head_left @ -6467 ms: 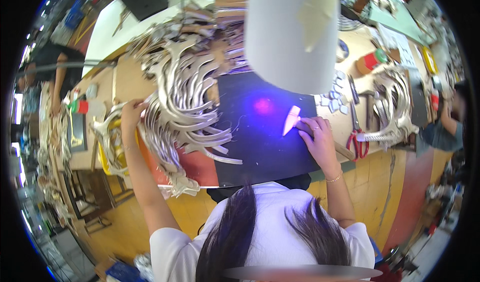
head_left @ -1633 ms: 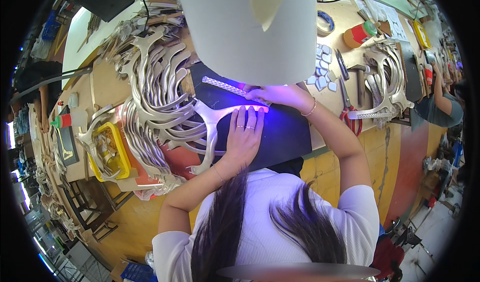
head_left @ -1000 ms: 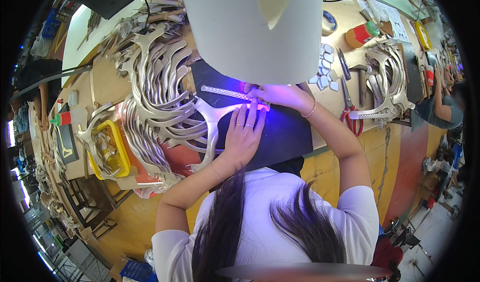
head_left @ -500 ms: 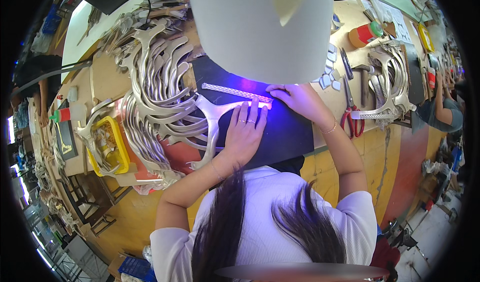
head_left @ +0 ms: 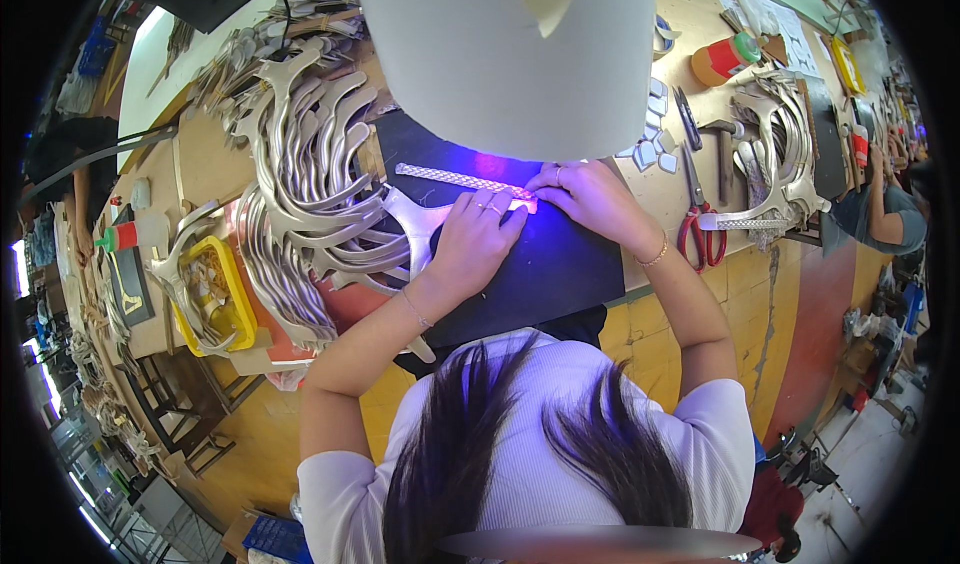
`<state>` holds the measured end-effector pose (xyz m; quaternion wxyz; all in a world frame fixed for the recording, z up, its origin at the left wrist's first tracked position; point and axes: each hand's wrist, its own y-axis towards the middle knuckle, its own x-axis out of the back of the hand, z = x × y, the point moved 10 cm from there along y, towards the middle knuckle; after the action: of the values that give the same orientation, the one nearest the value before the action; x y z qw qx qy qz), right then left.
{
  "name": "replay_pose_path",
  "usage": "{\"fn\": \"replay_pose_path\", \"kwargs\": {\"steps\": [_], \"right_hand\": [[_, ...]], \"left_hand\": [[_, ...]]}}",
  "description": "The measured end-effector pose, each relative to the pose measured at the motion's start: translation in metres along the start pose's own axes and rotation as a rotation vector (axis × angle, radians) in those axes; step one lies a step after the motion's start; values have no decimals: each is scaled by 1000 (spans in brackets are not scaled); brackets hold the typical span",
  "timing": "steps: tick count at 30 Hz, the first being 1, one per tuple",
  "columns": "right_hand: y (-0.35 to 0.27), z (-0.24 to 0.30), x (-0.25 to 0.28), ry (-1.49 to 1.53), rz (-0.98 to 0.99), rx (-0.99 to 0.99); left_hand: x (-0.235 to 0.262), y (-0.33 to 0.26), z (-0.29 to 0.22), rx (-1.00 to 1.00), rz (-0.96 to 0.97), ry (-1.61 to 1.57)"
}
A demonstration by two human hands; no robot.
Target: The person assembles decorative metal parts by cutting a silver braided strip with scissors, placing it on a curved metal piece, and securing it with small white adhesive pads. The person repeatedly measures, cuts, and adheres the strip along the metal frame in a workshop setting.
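The dark mat bears a pale braided strip across its far half and a forked silvery piece at its left. On the mat, the left hand, fingers bent, covers the piece's arm; the right hand, thumb and fingertips slightly parted, meets the strip's end. Whether either pinches cannot be told. Red-handled scissors lie right of the mat.

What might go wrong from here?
The braided strip might swing out of line: its left end lies free while the left hand and right hand are near its right end. The silver forked piece could get bumped, as its lower leg appears close to the white shirt.
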<state>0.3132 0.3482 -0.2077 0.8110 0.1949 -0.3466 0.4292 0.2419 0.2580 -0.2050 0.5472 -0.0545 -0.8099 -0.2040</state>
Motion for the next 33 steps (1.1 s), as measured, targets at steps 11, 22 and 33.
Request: {"fn": "replay_pose_path", "kwargs": {"steps": [11, 22, 33], "right_hand": [[1, 3, 2, 33, 10, -2], [0, 2, 1, -7, 34, 54], [-1, 2, 1, 5, 34, 40]], "left_hand": [[-13, -4, -30, 6, 117, 311], [7, 12, 4, 53, -4, 41], [6, 18, 12, 88, 16, -42]]}}
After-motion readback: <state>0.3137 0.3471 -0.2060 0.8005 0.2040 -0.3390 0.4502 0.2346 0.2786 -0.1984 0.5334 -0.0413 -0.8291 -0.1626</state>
